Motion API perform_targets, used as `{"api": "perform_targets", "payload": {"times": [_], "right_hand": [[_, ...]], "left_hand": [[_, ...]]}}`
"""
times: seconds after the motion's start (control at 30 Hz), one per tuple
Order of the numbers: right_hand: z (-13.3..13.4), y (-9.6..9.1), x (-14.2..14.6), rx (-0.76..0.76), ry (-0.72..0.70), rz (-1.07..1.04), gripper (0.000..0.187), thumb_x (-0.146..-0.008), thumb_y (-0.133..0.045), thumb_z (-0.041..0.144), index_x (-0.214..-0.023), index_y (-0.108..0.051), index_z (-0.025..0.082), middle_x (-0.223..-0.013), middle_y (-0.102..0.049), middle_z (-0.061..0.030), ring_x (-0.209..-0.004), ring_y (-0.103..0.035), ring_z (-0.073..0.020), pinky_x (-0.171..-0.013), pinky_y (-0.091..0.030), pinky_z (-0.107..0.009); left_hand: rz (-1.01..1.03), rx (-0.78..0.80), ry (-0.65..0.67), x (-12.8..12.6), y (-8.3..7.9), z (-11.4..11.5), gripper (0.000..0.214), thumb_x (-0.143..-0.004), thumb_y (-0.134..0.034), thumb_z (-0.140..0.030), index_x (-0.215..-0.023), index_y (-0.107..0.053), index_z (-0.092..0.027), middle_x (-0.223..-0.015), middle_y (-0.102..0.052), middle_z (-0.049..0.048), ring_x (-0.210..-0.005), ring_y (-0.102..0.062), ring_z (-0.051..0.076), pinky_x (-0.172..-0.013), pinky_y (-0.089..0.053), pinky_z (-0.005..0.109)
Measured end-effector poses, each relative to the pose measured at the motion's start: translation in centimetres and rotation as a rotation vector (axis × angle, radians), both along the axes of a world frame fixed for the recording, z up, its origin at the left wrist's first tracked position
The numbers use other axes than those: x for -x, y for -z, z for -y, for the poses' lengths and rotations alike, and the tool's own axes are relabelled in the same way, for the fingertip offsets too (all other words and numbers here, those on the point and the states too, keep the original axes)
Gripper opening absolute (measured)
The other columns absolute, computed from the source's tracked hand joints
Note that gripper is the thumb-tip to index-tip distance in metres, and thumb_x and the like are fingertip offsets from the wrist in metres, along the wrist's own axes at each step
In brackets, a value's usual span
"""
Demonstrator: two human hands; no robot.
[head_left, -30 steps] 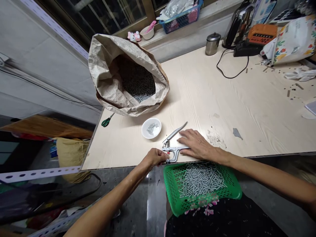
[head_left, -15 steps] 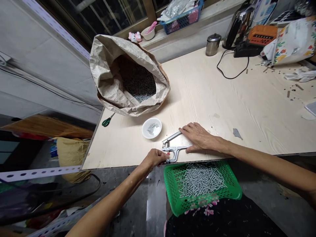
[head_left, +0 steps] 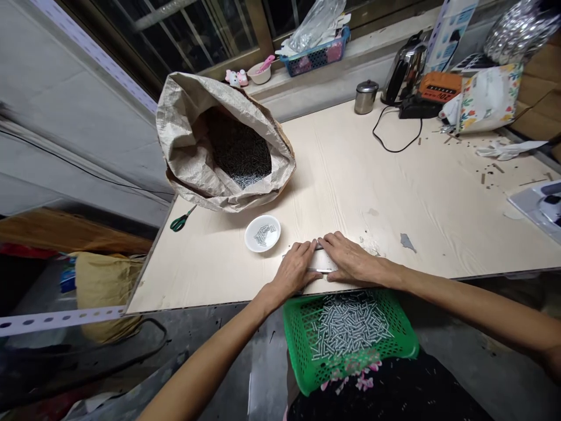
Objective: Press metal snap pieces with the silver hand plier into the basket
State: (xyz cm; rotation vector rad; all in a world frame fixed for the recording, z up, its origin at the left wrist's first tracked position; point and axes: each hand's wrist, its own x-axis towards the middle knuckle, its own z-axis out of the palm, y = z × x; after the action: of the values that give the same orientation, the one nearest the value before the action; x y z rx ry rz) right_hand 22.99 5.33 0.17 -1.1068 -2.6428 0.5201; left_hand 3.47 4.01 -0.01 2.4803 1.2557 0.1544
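Metal hand-press pliers (head_left: 323,271) lie on the table at its front edge, mostly covered by my hands. My left hand (head_left: 294,268) is wrapped over their head end, which it hides. Around the two spread handles, my right hand (head_left: 353,261) has its thumb on the lower one and fingers on the upper. Just beyond my left hand, a white bowl (head_left: 248,238) holds small silvery pieces (head_left: 265,235). Below the table edge, a green basket (head_left: 294,333) contains many short ribbed metal pieces (head_left: 350,327), too small to name surely.
A large open sack (head_left: 179,158) with dark and silvery small parts stands at the back left. Green-handled scissors (head_left: 179,223) lie beside it. At the back are a metal canister (head_left: 366,97), a kettle (head_left: 403,70) and a black cord (head_left: 397,151). A grey scrap (head_left: 407,242) lies right.
My left hand has gone from pinching at the pliers' jaw to covering their head. My right hand stays on the handles. The view has shifted slightly to the right.
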Motion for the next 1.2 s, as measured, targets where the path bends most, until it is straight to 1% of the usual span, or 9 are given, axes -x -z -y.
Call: {"api": "perform_targets", "payload": {"times": [0.1, 0.27, 0.4, 0.47, 0.63, 0.77, 0.97, 1.1, 1.2], "right_hand": [[0.0, -0.3, -1.0, 0.028, -0.002, 0.018, 0.05, -0.069, -0.078, 0.029, -0.111, -0.054, 0.015, -0.104, -0.056, -0.0105, -0.094, -0.049, -0.0247, -0.078, -0.044, -0.036], [-0.3, 1.2, -0.4, -0.023, -0.016, 0.036, 0.004, -0.086, -0.059, 0.018, -0.09, -0.06, 0.018, -0.09, -0.059, -0.0065, -0.086, -0.052, -0.0204, -0.077, -0.043, -0.034], [-0.6, 2.1, 0.3, -0.022, -0.012, 0.055, 0.01, -0.089, -0.054, 0.018, -0.081, -0.06, 0.017, -0.085, -0.06, -0.0064, -0.083, -0.052, -0.0197, -0.075, -0.043, -0.034], [-0.7, 2.1, -0.1, -0.041, -0.004, 0.03, 0.009, -0.088, -0.057, 0.023, -0.095, -0.061, 0.017, -0.095, -0.061, -0.0084, -0.091, -0.052, -0.0218, -0.079, -0.044, -0.036], [-1.4, 2.5, -1.6, -0.082, -0.048, -0.057, 0.054, -0.087, -0.057, 0.042, -0.133, -0.043, 0.017, -0.134, -0.047, -0.0148, -0.118, -0.043, -0.0283, -0.09, -0.042, -0.043], [-3.3, 3.4, -0.5, -0.142, 0.043, 0.012, 0.021, -0.094, -0.045, 0.022, -0.105, -0.062, 0.019, -0.103, -0.062, -0.0097, -0.094, -0.051, -0.0235, -0.078, -0.042, -0.036], [-5.1, 2.8, 1.1, -0.178, 0.137, 0.017, 0.02, -0.094, -0.047, 0.02, -0.085, -0.064, 0.017, -0.089, -0.061, -0.0077, -0.084, -0.051, -0.0214, -0.072, -0.037, -0.033], [-2.1, 1.7, 0.3, -0.137, 0.084, -0.053, 0.015, -0.093, -0.051, 0.026, -0.095, -0.061, 0.016, -0.097, -0.059, -0.0091, -0.087, -0.051, -0.0214, -0.073, -0.037, -0.032], [0.7, 1.6, 0.0, -0.006, -0.092, -0.069, 0.016, -0.09, -0.057, 0.032, -0.098, -0.06, 0.018, -0.095, -0.059, -0.0067, -0.086, -0.053, -0.0198, -0.073, -0.037, -0.032]], "left_hand": [[-0.083, 0.017, 0.035, 0.0, 0.0, -0.8, 0.056, -0.082, -0.063, -0.039, -0.129, -0.044, -0.016, -0.114, -0.057, 0.0123, -0.101, -0.05, 0.027, -0.088, -0.044, 0.043], [-0.089, -0.008, -0.052, -0.8, 0.2, 0.0, 0.023, -0.091, -0.049, -0.034, -0.103, -0.059, -0.016, -0.092, -0.06, 0.0083, -0.091, -0.05, 0.024, -0.079, -0.044, 0.037], [-0.138, -0.04, -0.109, -1.3, 0.6, 0.4, 0.022, -0.093, -0.045, -0.032, -0.093, -0.062, -0.016, -0.088, -0.061, 0.0081, -0.089, -0.053, 0.023, -0.077, -0.046, 0.037], [-0.107, -0.078, -0.146, -1.2, 0.9, 0.9, 0.023, -0.091, -0.049, -0.032, -0.103, -0.06, -0.015, -0.098, -0.063, 0.0106, -0.096, -0.054, 0.025, -0.082, -0.048, 0.041], [0.067, -0.25, -0.16, -1.2, 2.1, 4.0, 0.03, -0.091, -0.048, -0.022, -0.121, -0.053, -0.021, -0.142, -0.043, 0.0142, -0.132, -0.037, 0.03, -0.101, -0.042, 0.052], [0.153, -0.271, -0.155, -2.2, 3.4, 6.0, 0.024, -0.093, -0.043, -0.018, -0.112, -0.058, -0.02, -0.136, -0.05, 0.0128, -0.13, -0.041, 0.027, -0.098, -0.048, 0.048], [0.246, -0.307, -0.194, -2.5, 3.1, 6.8, 0.023, -0.093, -0.045, -0.019, -0.109, -0.06, -0.019, -0.119, -0.058, 0.012, -0.112, -0.054, 0.022, -0.091, -0.052, 0.038], [0.104, -0.349, -0.523, -0.2, 0.9, 7.2, 0.02, -0.091, -0.049, -0.028, -0.097, -0.065, -0.016, -0.101, -0.061, 0.0114, -0.098, -0.056, 0.022, -0.082, -0.051, 0.036], [-0.141, -0.137, -0.76, 2.0, -0.9, 6.4, 0.027, -0.085, -0.057, -0.039, -0.074, -0.065, -0.016, -0.084, -0.062, 0.0091, -0.089, -0.056, 0.025, -0.072, -0.047, 0.034]]}}
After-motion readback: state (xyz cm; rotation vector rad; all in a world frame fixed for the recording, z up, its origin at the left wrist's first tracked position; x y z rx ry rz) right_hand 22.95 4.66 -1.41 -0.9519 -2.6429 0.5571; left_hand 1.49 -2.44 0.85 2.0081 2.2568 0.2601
